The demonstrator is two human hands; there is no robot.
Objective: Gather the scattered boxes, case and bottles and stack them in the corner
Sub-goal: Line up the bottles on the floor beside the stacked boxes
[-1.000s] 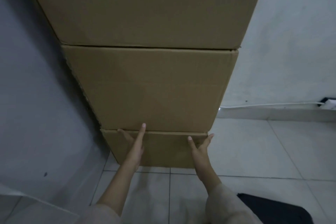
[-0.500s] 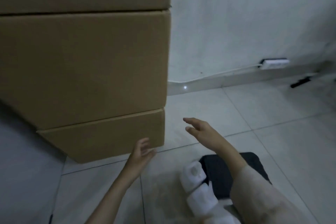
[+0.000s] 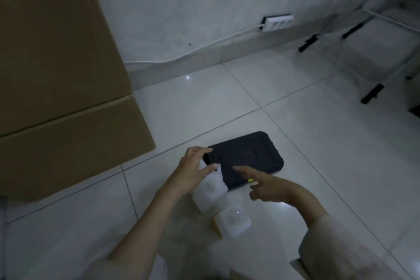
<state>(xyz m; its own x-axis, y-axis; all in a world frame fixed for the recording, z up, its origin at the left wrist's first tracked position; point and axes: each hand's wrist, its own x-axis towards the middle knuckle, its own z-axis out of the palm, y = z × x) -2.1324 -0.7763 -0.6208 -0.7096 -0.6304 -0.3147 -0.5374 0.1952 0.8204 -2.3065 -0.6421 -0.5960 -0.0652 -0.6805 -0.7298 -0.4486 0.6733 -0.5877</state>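
Note:
A black flat case [image 3: 247,157] lies on the tiled floor in the middle of the view. Two white square bottles stand in front of it, one [image 3: 210,191] beside the case and one [image 3: 233,220] nearer me. My left hand [image 3: 193,170] hovers with spread fingers over the case's left end and the first bottle's top. My right hand [image 3: 268,188] is open above the case's near edge, index finger pointing left. Stacked cardboard boxes [image 3: 63,107] fill the left side against the wall.
A white power strip [image 3: 278,21] with its cable runs along the baseboard at the back. Black-footed metal legs of a table or rack [image 3: 372,93] stand at the right. Pale floor tiles spread between the case and the wall.
Both hands left the bottom box of the stack and moved right and down to the case and bottles. The view swung right, away from the boxes.

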